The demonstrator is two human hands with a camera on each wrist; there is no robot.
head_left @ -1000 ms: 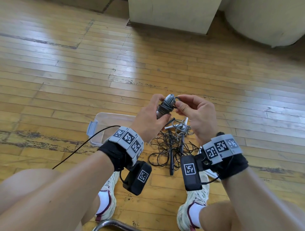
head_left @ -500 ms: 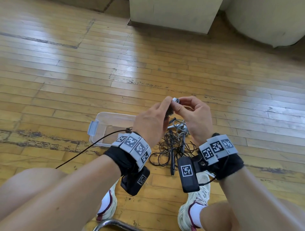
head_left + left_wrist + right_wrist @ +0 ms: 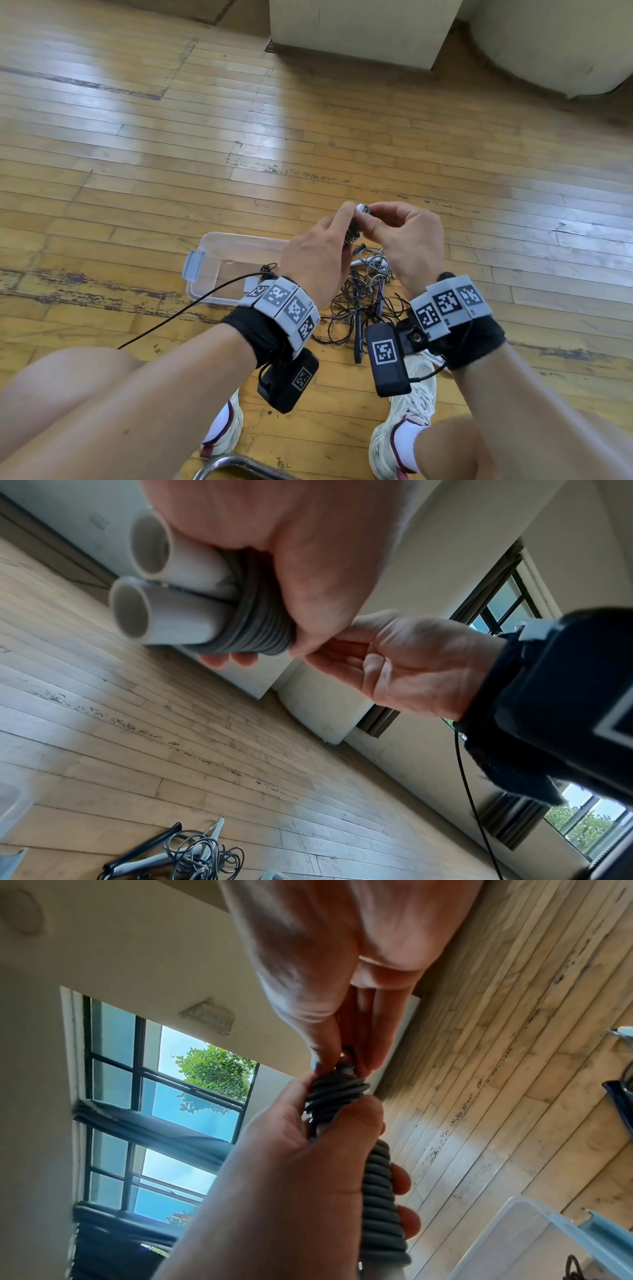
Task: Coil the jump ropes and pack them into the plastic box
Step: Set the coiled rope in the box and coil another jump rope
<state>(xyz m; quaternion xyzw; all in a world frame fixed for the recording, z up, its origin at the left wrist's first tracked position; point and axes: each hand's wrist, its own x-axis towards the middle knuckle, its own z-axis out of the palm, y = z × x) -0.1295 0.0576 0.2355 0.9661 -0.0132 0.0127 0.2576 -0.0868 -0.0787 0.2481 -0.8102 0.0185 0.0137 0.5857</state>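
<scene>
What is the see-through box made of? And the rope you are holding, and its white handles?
Plastic box: clear glossy plastic, apparently; the floor shows through it.
Gray rope: smooth and matte, probably rubber or vinyl; it bends in tight rings.
White handles: hollow, smooth tubes, likely hard plastic.

Worn wooden floor (image 3: 137,164) under clear plastic box (image 3: 219,240), tangled jump ropes (image 3: 363,294).

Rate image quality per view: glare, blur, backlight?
Head: sharp, window glare streaks on the wooden floor. Left wrist: left hand and coiled jump rope soft, too close; horizon tilted. Right wrist: bright window backlights the right hand; the plastic box is blurry.
</scene>
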